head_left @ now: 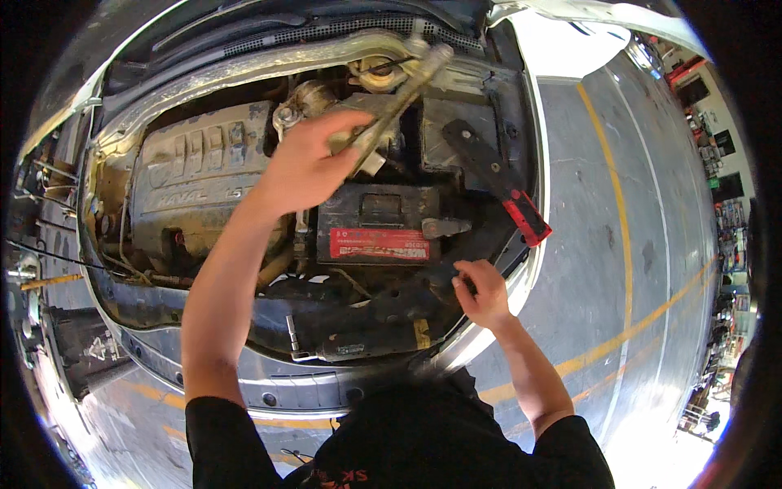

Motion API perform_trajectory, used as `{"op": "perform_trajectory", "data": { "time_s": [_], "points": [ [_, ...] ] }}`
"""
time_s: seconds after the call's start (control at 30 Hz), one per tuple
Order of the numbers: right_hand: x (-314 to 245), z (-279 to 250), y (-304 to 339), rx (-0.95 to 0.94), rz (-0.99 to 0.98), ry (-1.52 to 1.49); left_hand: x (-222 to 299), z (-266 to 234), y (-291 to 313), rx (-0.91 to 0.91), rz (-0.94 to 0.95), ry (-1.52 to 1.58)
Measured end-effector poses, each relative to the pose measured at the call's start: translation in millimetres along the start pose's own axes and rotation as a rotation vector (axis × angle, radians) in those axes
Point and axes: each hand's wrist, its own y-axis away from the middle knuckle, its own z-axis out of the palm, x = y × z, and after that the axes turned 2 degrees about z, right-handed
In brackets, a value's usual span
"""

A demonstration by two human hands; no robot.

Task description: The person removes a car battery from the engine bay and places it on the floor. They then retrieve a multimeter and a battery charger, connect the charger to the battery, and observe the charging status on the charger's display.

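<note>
My left hand (305, 163) is closed around a long metal bar (407, 94), slightly blurred, that slants up and to the right over the engine bay. Below that hand sits a dark battery (379, 210) with a red label and a grey terminal cover (446, 227) at its right. My right hand (482, 293) is by the front right edge of the bay, fingers curled. Whatever is between those fingers, if anything, is hidden. Just beyond it lies a black and red folding work light (498, 175), angled across the right side of the bay.
A dusty engine cover (199, 163) fills the left side. An L-shaped metal wrench (295, 341) rests on the front panel. The raised hood (236, 24) borders the far side. To the right is grey floor (578, 220) with yellow lines, and cluttered shelves (733, 236) stand beyond.
</note>
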Motion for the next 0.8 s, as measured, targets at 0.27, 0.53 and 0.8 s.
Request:
{"op": "perform_trajectory", "data": {
  "time_s": [0.27, 0.53, 0.8],
  "points": [
    [18.8, 13.2, 6.7, 0.103, -0.213, 0.016, -57.2, 46.5, -94.1, -0.12, 0.272, -0.668],
    [22.0, 14.9, 5.0, 0.107, -0.226, 0.0, -88.5, 18.8, -139.7, -0.067, 0.147, -0.702],
    [14.8, -16.9, -17.5, 0.28, -0.204, 0.245, -97.8, 30.1, -152.1, -0.005, 0.236, -0.648]
  ]
}}
